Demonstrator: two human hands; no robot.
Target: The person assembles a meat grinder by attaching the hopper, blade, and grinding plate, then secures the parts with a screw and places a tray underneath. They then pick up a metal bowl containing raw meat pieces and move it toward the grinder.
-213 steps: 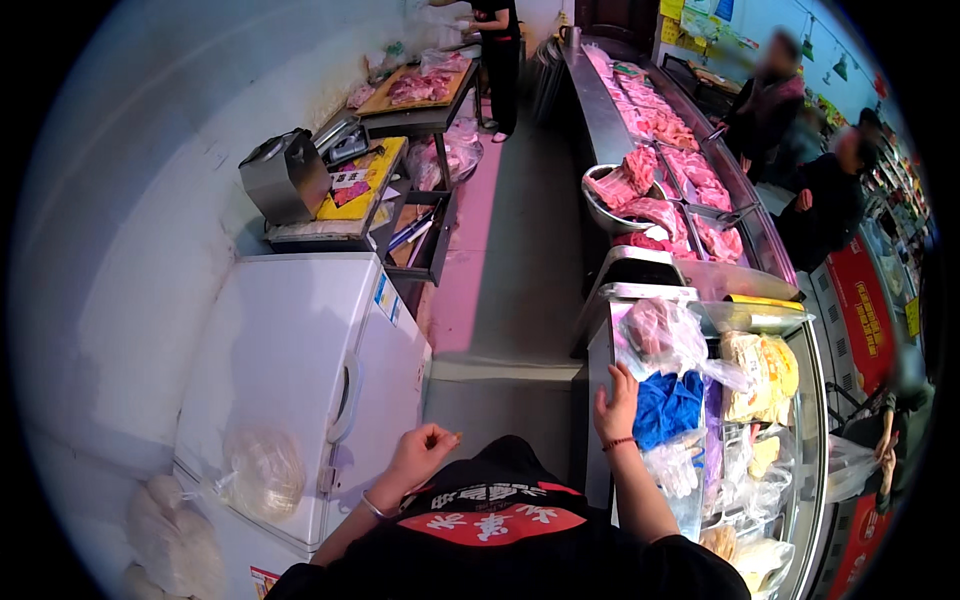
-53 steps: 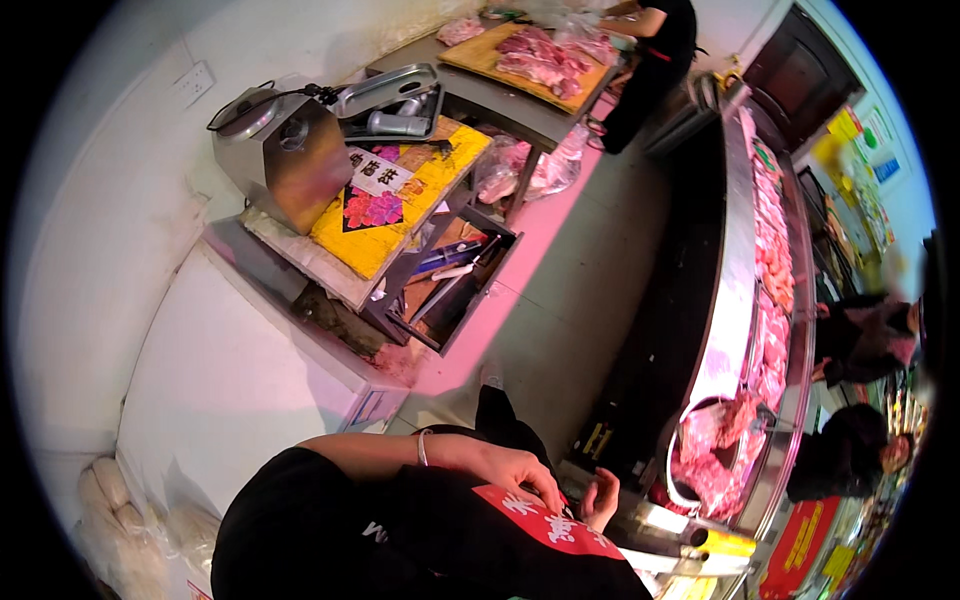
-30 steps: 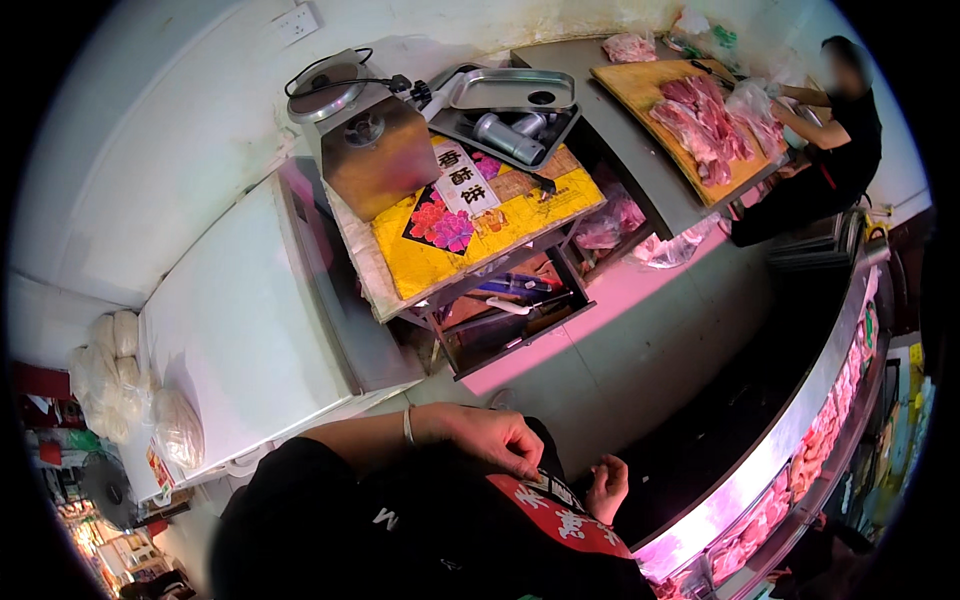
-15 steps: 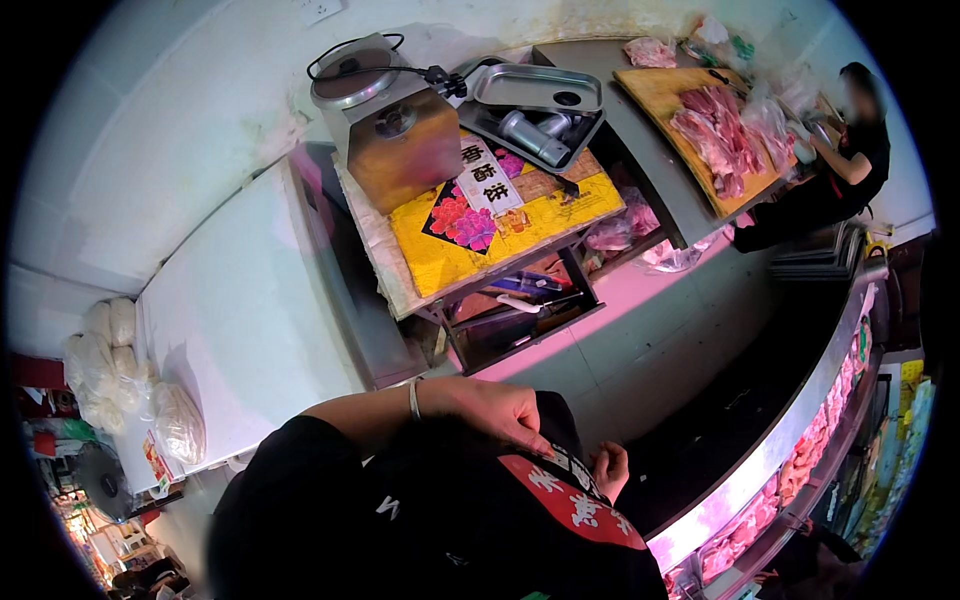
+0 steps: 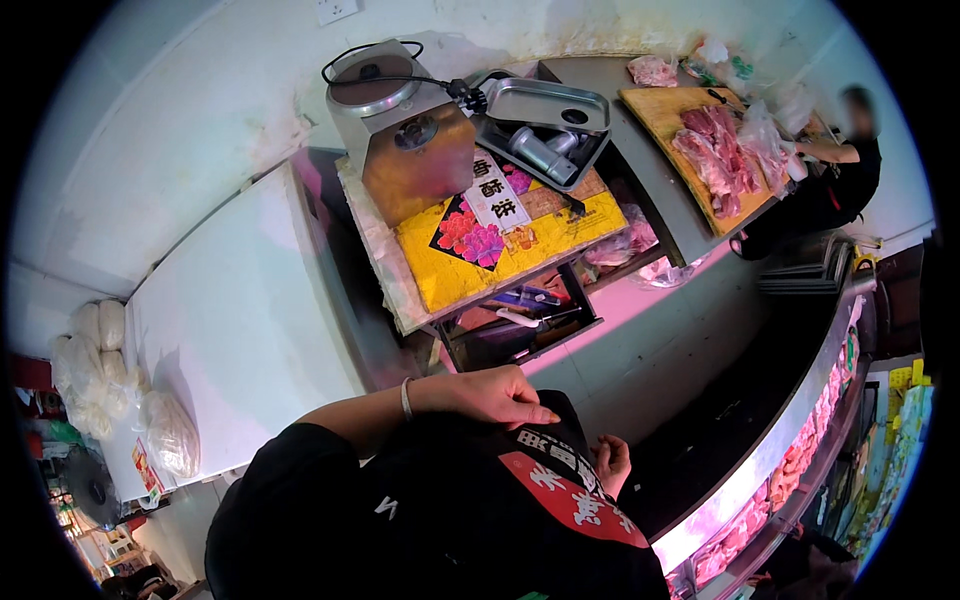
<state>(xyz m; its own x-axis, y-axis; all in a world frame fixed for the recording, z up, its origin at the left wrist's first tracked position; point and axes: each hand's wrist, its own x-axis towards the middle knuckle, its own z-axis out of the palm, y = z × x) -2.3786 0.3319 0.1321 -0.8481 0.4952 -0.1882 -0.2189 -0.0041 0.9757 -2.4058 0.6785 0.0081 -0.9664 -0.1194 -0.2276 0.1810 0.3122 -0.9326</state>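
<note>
My left hand [image 5: 495, 397], with a light bracelet [image 5: 406, 398] at the wrist, lies across the front of my black apron [image 5: 480, 500], which carries a red printed patch. Its fingers are curled in and the thumb side points right; whatever is under them is hidden. Lower and to the right, my right hand [image 5: 612, 464] shows at the apron's far edge. Its fingers are bent inward, and part of it is hidden behind the cloth. I cannot make out anything held there.
Ahead stands a metal machine [image 5: 410, 140] on a yellow printed board [image 5: 450, 270], beside metal trays [image 5: 550, 105]. An open drawer [image 5: 530, 340] sits below. A white counter [image 5: 240, 330] is left, a meat display [image 5: 790, 460] right. A person [image 5: 850, 175] works by meat on a cutting board [image 5: 650, 110].
My left hand has lifted slightly up the apron, uncovering more white print. My right hand stays nearly in place. The view has shifted a little, and the other person has changed posture.
</note>
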